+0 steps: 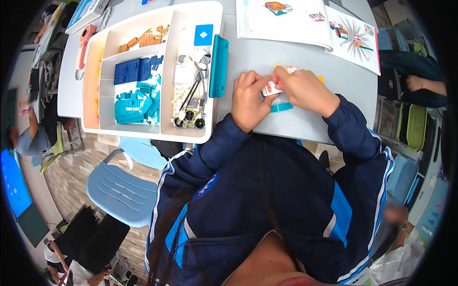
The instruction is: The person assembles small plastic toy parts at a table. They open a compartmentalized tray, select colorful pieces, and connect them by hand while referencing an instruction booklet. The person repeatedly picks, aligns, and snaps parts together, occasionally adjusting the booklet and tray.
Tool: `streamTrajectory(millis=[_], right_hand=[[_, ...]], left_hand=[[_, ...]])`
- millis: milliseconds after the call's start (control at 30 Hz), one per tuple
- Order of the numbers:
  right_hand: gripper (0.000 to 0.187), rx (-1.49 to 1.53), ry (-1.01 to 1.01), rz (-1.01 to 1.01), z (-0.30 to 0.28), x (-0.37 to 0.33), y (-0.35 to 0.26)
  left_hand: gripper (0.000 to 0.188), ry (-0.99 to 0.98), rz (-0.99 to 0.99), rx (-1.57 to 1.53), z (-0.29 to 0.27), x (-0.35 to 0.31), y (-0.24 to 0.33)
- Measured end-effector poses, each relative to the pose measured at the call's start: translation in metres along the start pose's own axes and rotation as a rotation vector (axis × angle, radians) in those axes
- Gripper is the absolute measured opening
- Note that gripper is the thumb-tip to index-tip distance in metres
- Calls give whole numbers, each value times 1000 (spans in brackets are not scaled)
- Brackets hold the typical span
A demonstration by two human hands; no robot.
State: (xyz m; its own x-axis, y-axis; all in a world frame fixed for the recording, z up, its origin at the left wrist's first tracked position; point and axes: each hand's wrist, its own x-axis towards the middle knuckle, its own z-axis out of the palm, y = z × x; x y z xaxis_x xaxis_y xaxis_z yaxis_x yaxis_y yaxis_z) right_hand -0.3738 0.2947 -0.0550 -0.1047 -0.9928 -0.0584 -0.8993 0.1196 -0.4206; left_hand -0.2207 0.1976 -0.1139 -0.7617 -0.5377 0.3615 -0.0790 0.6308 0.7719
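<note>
Starting at the left, a sorting tray (90, 95) of blue, teal and white bricks sits on the grey table (343, 81). Just right of it, the left hand (249, 99) and right hand (305, 89) together pinch a small white-and-red brick piece (271, 88). It looks light, rigid and smooth; gripping its flat sides seems safest. An open booklet (286, 24) lies beyond.

Both hands (279, 93) together, fingers curled.
</note>
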Motion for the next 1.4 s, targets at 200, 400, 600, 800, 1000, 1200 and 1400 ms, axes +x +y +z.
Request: streamTrajectory(millis=[200, 400, 600, 800, 1000, 1200, 1400], right_hand=[[13, 25, 16, -49, 2, 4, 11], [9, 323, 86, 139, -39, 1, -5], [15, 202, 245, -152, -96, 63, -58], [23, 215, 216, -430, -52, 231, -90], [23, 238, 179, -313, -9, 287, -77], [33, 896, 34, 89, -56, 227, -62], [31, 1502, 170, 226, -111, 118, -4]], left_hand=[[40, -6, 1, -2, 1, 2, 0], [38, 6, 14, -22, 0, 0, -1], [36, -13, 26, -9, -1, 1, -1], [31, 22, 44, -28, -3, 0, 0], [29, 17, 48, -19, 0, -2, -4], [36, -5, 27, -40, 0, 0, -4], [53, 7, 36, -12, -1, -2, -6]])
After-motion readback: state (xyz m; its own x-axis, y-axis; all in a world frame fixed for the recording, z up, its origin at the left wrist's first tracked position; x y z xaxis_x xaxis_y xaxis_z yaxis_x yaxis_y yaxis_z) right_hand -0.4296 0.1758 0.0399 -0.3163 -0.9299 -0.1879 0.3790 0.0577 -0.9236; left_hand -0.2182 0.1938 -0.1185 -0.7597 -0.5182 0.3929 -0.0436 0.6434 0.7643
